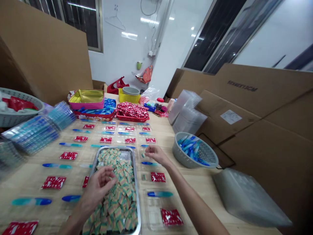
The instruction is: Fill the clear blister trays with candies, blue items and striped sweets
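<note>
A metal tray (137, 195) full of small striped green and beige blocks (119, 182) lies in front of me. Over its left side hovers my left hand (101, 182), fingers loosely curled and thumb apart, with nothing visible in it. My right hand (155, 153) is above a clear plastic blister tray in the right-hand column, its fingertips drawn together. One striped block (143, 155) shows just beneath those fingertips; whether they hold anything is hidden. Closer to me, another block (144, 177) sits beside a red printed packet (158, 177) and a blue pen-shaped item (160, 194).
Rows of clear trays with red packets and blue pen-shaped items cover the table. A grey basket (176, 148) of blue items stands right, near stacked clear trays (189, 119). Red packets fill a red tray (132, 111) at the back. Cardboard boxes (264, 130) flank the table.
</note>
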### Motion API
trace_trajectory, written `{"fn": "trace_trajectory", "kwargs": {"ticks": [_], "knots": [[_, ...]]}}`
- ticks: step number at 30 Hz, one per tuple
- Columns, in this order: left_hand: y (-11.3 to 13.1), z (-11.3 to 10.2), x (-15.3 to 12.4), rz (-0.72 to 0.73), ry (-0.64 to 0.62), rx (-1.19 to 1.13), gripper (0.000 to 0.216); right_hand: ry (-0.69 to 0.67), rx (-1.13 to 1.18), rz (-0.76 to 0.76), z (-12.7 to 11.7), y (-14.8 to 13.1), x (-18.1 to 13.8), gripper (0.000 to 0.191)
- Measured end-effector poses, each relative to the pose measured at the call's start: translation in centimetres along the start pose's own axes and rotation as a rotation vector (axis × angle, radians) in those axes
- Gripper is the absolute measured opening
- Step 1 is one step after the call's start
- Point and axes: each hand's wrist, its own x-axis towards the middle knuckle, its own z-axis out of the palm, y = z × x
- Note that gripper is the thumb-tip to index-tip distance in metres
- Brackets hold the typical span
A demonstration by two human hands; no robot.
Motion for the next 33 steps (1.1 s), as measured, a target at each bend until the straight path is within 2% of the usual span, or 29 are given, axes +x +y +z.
{"fn": "trace_trajectory", "kwargs": {"ticks": [2,4,11,18,22,30,33], "knots": [[-0.3,-0.6,-0.1,-0.016,0.031,-0.004,0.04,-0.073,-0.08,0.004,-1.7,1.9,2.0,0.006],[-0.6,-1.0,-0.3,-0.025,0.052,-0.01,0.04,-0.144,-0.179,-0.004,-2.3,2.9,3.4,0.007],[-1.3,-2.0,-0.6,-0.052,0.108,0.016,0.036,-0.284,-0.546,-0.082,-1.2,2.7,4.5,0.013],[-1.2,-2.2,-0.6,-0.078,0.131,-0.006,0.038,-0.268,-0.807,-0.162,0.2,2.3,3.0,0.021],[-1.2,-2.0,-0.7,-0.099,0.141,-0.016,0.041,-0.239,-0.883,-0.183,0.9,2.3,2.2,0.02],[-1.4,-2.0,-1.0,-0.106,0.144,-0.015,0.041,-0.123,-0.83,-0.186,0.5,3.0,1.3,0.024],[-1.2,-2.2,-1.1,-0.09,0.188,0.006,0.042,-0.094,-0.766,-0.17,0.0,3.2,1.2,0.024]]}}
